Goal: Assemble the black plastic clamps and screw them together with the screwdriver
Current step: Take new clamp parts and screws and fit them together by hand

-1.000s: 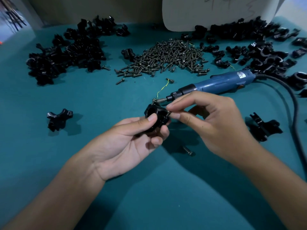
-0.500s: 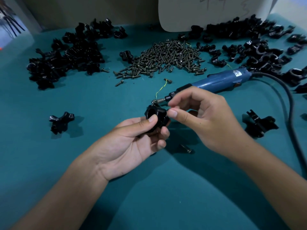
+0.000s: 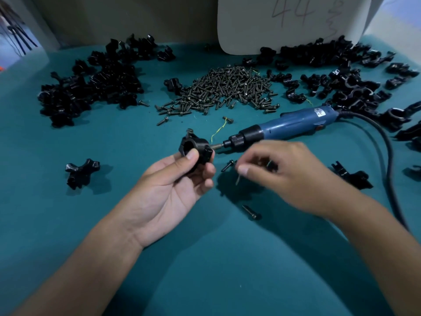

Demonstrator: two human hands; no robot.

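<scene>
Clamp [image 3: 196, 153]: gripped in left hand [image 3: 173, 190], bore raised for screw access. Right hand [image 3: 280, 176]: blurred, apparently pinching a screw [image 3: 228, 165]. Screwdriver [image 3: 280, 128]: on counter [image 3: 205, 270], within reach.

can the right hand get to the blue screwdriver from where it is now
Probably yes. The blue screwdriver lies on the table just beyond the right hand, with nothing between them. The hand looks blurred, though, with a screw by its fingertips that it may need to deal with first.

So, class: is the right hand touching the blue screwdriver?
Apart. The head view shows the right hand below the blue screwdriver, with a strip of teal table between them.
</scene>
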